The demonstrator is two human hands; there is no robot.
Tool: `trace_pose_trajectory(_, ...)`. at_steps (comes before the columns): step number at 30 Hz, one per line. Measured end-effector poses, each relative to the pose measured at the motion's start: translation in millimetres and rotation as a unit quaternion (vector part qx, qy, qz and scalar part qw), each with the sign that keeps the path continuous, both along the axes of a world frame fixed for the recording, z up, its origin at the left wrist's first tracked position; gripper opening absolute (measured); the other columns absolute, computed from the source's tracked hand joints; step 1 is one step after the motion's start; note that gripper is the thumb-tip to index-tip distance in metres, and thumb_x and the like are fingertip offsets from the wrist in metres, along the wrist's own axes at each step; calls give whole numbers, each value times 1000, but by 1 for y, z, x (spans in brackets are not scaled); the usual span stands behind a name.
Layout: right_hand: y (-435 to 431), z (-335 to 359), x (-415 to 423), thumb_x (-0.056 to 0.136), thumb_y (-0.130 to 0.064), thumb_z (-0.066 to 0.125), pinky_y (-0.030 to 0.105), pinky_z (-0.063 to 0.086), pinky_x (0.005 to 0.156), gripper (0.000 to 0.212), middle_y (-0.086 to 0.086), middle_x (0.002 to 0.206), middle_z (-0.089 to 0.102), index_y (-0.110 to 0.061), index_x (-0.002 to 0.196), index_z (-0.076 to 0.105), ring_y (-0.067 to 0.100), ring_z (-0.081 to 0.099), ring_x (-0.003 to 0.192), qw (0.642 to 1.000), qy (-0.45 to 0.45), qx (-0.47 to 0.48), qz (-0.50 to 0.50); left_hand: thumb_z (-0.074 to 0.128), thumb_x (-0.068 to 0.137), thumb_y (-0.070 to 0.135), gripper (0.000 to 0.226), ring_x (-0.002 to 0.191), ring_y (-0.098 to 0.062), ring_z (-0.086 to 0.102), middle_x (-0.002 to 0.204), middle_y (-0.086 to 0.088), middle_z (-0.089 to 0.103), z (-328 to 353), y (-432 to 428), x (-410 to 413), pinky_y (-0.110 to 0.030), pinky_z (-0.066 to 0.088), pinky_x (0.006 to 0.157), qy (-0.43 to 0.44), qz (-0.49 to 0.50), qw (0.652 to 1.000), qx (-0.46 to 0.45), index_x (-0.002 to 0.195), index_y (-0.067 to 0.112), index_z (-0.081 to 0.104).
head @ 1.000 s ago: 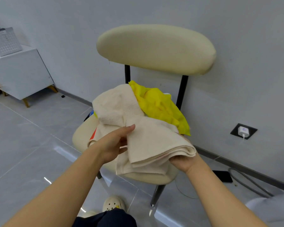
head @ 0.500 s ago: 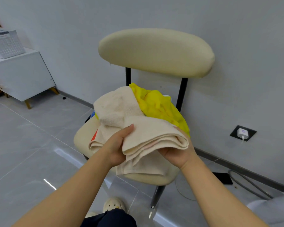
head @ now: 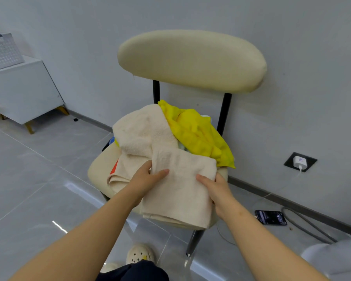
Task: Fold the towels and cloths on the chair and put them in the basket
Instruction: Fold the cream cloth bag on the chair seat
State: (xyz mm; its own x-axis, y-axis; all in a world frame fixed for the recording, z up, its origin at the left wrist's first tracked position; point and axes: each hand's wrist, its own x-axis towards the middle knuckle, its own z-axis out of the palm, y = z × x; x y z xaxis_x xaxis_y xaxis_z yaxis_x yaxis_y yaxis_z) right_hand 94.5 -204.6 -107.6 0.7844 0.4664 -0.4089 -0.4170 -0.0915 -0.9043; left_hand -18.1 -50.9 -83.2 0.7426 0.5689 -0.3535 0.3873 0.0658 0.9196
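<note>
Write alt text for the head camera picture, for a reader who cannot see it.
A person's left hand and right hand hold a folded cream towel by its sides over the front of a chair. Behind it on the seat lie a loose cream towel and a yellow cloth. A white basket stands on a cabinet at left.

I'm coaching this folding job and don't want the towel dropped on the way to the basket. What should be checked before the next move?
1. Grip on towel: ok; left hand and right hand pinch its sides.
2. Fold done: ok; layered edges show at its lower end.
3. Free of the other towel on the chair: cannot tell; their edges meet.
4. Room in basket: cannot tell; its inside is hidden.
5. Floor toward the basket, on the left: ok, as far as it shows; the phone lies on the right.
</note>
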Motion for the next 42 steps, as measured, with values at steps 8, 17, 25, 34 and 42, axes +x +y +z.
trace_pose_trajectory(8, -2, 3, 10, 86, -13, 63, 36, 51, 80, 19, 1, 102, 68, -23, 102, 61, 21, 63, 95, 998, 40, 49, -13, 69, 70, 52, 76, 120, -17, 47, 135, 7, 43, 2, 11, 15, -35, 45, 98, -44, -51, 996, 62, 139, 35, 40)
trace_pose_trajectory(17, -17, 36, 13, 71, -11, 67, 42, 52, 87, 36, 10, 109, 69, -15, 106, 65, 27, 65, 99, 982, 32, 184, 18, 73, 57, 52, 80, 110, -4, 55, 123, 21, 55, 32, -1, -4, -28, 49, 87, -149, -46, 987, 46, 130, 46, 43)
trace_pose_trajectory(25, -19, 45, -8, 60, -12, 75, 43, 55, 80, 59, 7, 109, 69, -25, 114, 57, 29, 66, 98, 983, 15, 146, 109, 76, 74, 18, 78, 110, -18, 56, 123, 6, 54, 39, -6, -31, -32, 52, 81, -116, -53, 988, -90, 130, 43, 30)
trace_pose_trajectory(34, 47, 47, -5, 79, -3, 69, 29, 53, 76, 58, -8, 109, 59, -28, 124, 43, 12, 60, 97, 994, -41, 87, 44, 74, 74, 19, 79, 108, -24, 54, 126, 3, 46, 31, 53, -24, -44, 51, 84, -102, 82, 984, -119, 136, 39, 30)
trace_pose_trajectory(42, 98, 126, -37, 86, -7, 59, 35, 58, 69, 24, 13, 102, 70, -9, 110, 62, 26, 68, 86, 972, 225, 51, 44, 63, 85, 3, 43, 71, -22, 67, 95, -7, 65, 125, 100, -58, -29, 55, 54, -42, 127, 974, -184, 110, 37, 54)
